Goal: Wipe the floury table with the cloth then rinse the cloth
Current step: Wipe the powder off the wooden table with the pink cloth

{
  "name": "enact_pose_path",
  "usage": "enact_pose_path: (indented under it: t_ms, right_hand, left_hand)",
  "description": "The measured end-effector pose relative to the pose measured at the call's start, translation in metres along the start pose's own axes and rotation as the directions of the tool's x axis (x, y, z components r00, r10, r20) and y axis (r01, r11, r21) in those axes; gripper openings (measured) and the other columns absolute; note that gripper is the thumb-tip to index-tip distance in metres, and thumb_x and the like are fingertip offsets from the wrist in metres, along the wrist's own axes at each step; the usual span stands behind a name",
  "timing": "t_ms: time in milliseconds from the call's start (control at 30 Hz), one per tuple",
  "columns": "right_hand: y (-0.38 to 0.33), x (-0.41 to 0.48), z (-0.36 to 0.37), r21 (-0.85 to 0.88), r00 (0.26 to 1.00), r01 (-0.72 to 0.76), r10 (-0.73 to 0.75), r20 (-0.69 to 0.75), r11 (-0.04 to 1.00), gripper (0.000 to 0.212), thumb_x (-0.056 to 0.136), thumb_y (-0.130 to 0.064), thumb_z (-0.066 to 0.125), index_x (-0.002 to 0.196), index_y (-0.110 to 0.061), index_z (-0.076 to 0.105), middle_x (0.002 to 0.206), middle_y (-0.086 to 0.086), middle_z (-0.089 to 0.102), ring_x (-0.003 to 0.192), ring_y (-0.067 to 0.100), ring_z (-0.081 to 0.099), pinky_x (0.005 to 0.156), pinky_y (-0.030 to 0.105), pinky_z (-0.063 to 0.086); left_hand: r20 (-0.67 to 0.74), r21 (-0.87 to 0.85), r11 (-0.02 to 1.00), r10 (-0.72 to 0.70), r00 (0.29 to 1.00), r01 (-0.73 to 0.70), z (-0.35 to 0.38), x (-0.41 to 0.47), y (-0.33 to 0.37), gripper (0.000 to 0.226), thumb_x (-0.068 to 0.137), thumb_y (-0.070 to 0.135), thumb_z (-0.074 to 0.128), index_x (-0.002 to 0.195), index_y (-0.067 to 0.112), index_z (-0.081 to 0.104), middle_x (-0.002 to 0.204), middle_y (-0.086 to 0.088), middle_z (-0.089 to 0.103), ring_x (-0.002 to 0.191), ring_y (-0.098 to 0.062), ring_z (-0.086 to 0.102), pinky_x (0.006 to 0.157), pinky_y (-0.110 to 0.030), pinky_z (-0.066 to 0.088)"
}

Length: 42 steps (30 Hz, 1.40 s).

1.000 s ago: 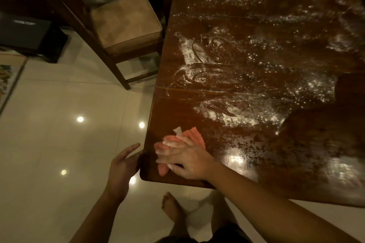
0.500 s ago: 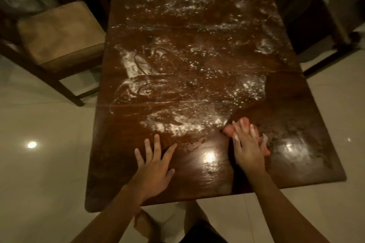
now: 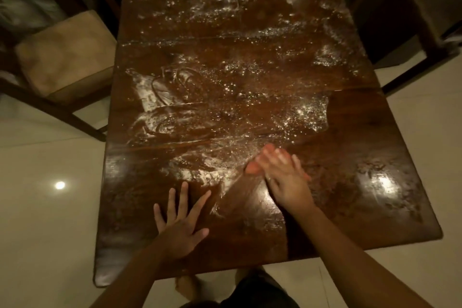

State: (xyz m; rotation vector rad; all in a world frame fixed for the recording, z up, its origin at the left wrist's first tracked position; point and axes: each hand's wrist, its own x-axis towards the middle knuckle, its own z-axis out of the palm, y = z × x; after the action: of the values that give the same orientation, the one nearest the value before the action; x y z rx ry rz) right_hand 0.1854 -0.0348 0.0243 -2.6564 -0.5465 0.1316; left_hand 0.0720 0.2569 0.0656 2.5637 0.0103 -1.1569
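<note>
Left hand [image 3: 181, 229] lay flat on table [image 3: 250, 252], fingers spread and straight, near front edge, holding nothing. Right hand [image 3: 287, 180], motion-blurred, pressed orange cloth [image 3: 252, 169] against tabletop with straight fingers. Cloth mostly hidden beneath palm, one edge showing at left. Hands well apart. Cloth sat at boundary of flour [image 3: 225, 82]: white smears over middle and far end, glossy bare wood toward front and right corner. Cushioned chair [image 3: 65, 57] stood beside left edge. Tiled floor [image 3: 50, 207] open along both long sides. Bare foot [image 3: 186, 285] showed below front edge.
</note>
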Motion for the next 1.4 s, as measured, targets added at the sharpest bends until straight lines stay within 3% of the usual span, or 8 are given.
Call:
enact_pose_path:
  t_ms: [133, 233, 433, 700, 900, 1067, 1267, 1400]
  right_hand:
    - [-0.041, 0.047, 0.014, 0.186, 0.927, -0.292, 0.325, -0.187, 0.938, 0.055, 0.098, -0.011, 0.058, 0.145, -0.035, 0.042, 0.156, -0.012, 0.034, 0.152, 0.019, 0.021, 0.126, 0.049, 0.01]
    - [-0.072, 0.06, 0.024, 0.174, 1.0, 0.022, -0.021, -0.008, 0.985, 0.055, 0.1, -0.014, 0.047, 0.149, -0.037, 0.038, 0.162, -0.007, 0.024, 0.154, 0.023, 0.01, 0.126, 0.051, 0.005]
    - [-0.025, 0.039, 0.019, 0.216, 0.744, 0.579, -0.618, 0.255, 0.786, 0.045, 0.101, -0.023, 0.052, 0.142, -0.041, 0.05, 0.157, -0.017, 0.037, 0.153, 0.013, 0.019, 0.125, 0.054, 0.006]
    - [-0.081, 0.061, 0.038, 0.213, 0.998, -0.029, 0.041, -0.056, 0.977, 0.042, 0.1, -0.032, 0.041, 0.141, -0.033, 0.052, 0.152, -0.008, 0.046, 0.151, 0.023, 0.027, 0.12, 0.059, 0.021]
    - [-0.089, 0.112, 0.02, 0.118, 0.898, 0.377, -0.394, 0.195, 0.919, 0.045, 0.099, -0.018, 0.044, 0.136, -0.043, 0.053, 0.151, -0.016, 0.043, 0.148, 0.018, 0.033, 0.123, 0.053, 0.02]
    - [-0.161, 0.126, 0.046, 0.303, 0.925, -0.277, 0.339, -0.172, 0.912, 0.041, 0.094, -0.014, 0.064, 0.133, -0.026, 0.062, 0.142, 0.0, 0.058, 0.129, 0.021, 0.053, 0.109, 0.048, 0.045]
    - [-0.218, 0.12, 0.091, 0.227, 0.97, 0.228, -0.24, 0.029, 0.947, 0.036, 0.095, -0.02, 0.051, 0.127, -0.028, 0.067, 0.137, -0.004, 0.063, 0.136, 0.023, 0.05, 0.118, 0.055, 0.028]
    - [-0.179, 0.121, 0.06, 0.101, 0.992, -0.007, -0.006, 0.128, 0.995, 0.039, 0.099, -0.022, 0.045, 0.126, -0.043, 0.063, 0.142, -0.013, 0.057, 0.141, 0.017, 0.043, 0.123, 0.05, 0.016]
  left_hand:
    - [-0.003, -0.027, 0.999, -0.025, 1.0, 0.025, -0.004, 0.0, -0.002, 0.088, 0.093, 0.062, 0.046, 0.126, 0.067, -0.036, 0.135, 0.013, -0.061, 0.131, -0.029, -0.05, 0.106, -0.066, -0.02]
    - [-0.029, -0.106, 0.994, -0.027, 0.999, 0.024, -0.006, 0.001, -0.005, 0.102, 0.085, 0.068, 0.053, 0.131, 0.059, -0.038, 0.14, 0.021, -0.054, 0.135, -0.022, -0.046, 0.108, -0.063, -0.019]
    - [-0.213, -0.212, 0.977, -0.049, 0.976, 0.002, -0.002, -0.01, -0.031, 0.109, 0.068, 0.093, 0.031, 0.147, 0.045, -0.025, 0.153, 0.024, -0.034, 0.147, -0.012, -0.024, 0.116, -0.047, -0.014]
    - [-0.214, -0.153, 0.963, -0.253, 0.943, 0.224, -0.047, -0.004, -0.109, 0.12, 0.042, 0.106, 0.006, 0.144, 0.05, -0.026, 0.157, 0.001, -0.035, 0.149, -0.028, -0.018, 0.114, -0.061, -0.009]
    - [-0.117, -0.092, 0.983, -0.17, 0.979, 0.159, -0.057, -0.001, -0.104, 0.112, 0.042, 0.105, 0.005, 0.128, 0.054, -0.044, 0.133, 0.007, -0.059, 0.145, -0.028, -0.029, 0.111, -0.064, -0.012]
    - [-0.109, 0.007, 0.989, -0.149, 0.983, 0.15, -0.059, -0.001, -0.106, 0.112, 0.038, 0.1, -0.012, 0.126, 0.041, -0.049, 0.141, 0.001, -0.052, 0.146, -0.029, -0.027, 0.111, -0.069, -0.002]
    - [-0.044, -0.008, 0.993, -0.115, 0.992, 0.115, -0.062, -0.001, -0.113, 0.104, 0.082, 0.081, 0.034, 0.146, 0.033, -0.033, 0.146, -0.004, -0.051, 0.144, -0.028, -0.033, 0.111, -0.07, -0.006]
    - [0.02, -0.048, 0.998, -0.033, 0.999, 0.034, -0.065, -0.003, -0.122, 0.103, 0.085, 0.078, 0.037, 0.144, 0.034, -0.036, 0.126, 0.001, -0.065, 0.139, -0.028, -0.041, 0.107, -0.071, -0.012]
